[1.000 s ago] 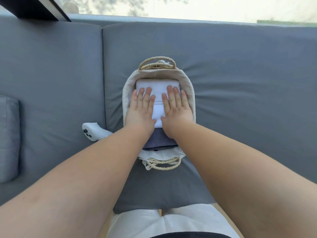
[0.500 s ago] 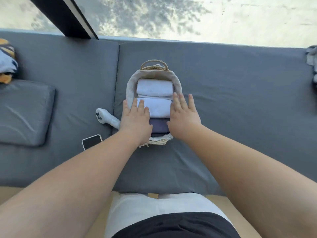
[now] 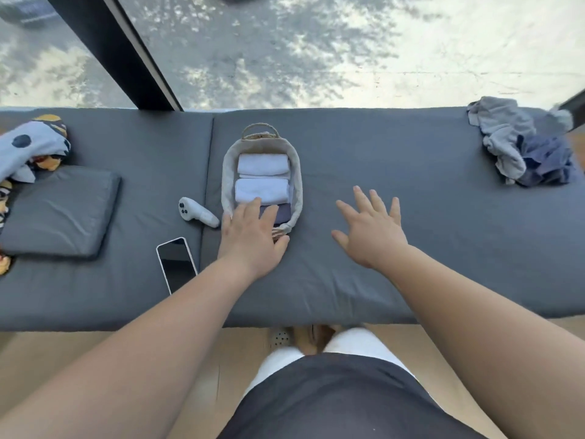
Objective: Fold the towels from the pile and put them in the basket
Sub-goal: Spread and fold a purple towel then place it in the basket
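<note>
Domestic interior, read as a living space at a glazed wall. Evidence noted:
- Long cushioned window seat [image 3: 380,274], grey fabric, made up of two pads butted at a seam.
- Full-height glass [image 3: 285,52] with a dark frame [image 3: 110,52] directly behind the seat; sunlit paving with tree shadows is seen through it from above.
- Light wood-look floor [image 3: 63,359] below the seat edge.
- Household items laid on the seat: flat grey pillow [image 3: 57,210], patterned cloth [image 3: 31,144], phone [image 3: 177,264], white handheld controller [image 3: 196,212].
- Laundry is present: small fabric-lined basket [image 3: 229,172] with folded towels [image 3: 262,164], and a pile of loose towels [image 3: 522,147] at far right.
- No industrial or office fittings are shown.
</note>
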Action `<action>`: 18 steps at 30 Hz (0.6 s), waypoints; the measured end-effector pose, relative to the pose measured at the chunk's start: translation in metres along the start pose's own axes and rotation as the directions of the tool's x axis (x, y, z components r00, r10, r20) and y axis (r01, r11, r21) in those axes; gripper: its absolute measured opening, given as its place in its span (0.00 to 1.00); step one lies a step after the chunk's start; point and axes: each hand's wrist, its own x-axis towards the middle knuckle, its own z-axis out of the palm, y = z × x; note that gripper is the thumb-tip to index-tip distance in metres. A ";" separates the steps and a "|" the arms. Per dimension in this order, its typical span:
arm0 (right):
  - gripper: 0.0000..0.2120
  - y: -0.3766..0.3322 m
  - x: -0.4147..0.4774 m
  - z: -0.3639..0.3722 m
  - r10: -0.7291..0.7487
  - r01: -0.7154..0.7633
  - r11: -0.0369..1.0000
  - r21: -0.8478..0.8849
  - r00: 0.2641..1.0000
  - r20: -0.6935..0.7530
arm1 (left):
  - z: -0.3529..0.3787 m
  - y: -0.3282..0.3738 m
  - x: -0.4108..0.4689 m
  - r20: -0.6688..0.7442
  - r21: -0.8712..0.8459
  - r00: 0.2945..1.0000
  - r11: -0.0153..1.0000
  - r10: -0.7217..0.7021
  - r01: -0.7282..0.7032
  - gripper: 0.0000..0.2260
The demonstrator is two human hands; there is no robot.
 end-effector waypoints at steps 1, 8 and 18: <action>0.32 0.006 -0.014 0.004 0.024 -0.024 0.999 0.025 1.000 -0.003 | -0.001 0.010 -0.006 0.007 0.011 1.000 1.000 0.024 -0.024 0.28; 0.31 0.086 -0.094 0.029 0.200 -0.187 0.961 0.205 0.979 -0.046 | -0.004 0.098 -0.032 0.065 0.088 0.990 0.987 0.128 -0.134 0.30; 0.33 0.334 -0.160 0.073 0.381 -0.347 0.840 0.418 0.924 0.000 | 0.039 0.329 -0.009 0.121 0.098 0.984 0.985 0.131 -0.144 0.30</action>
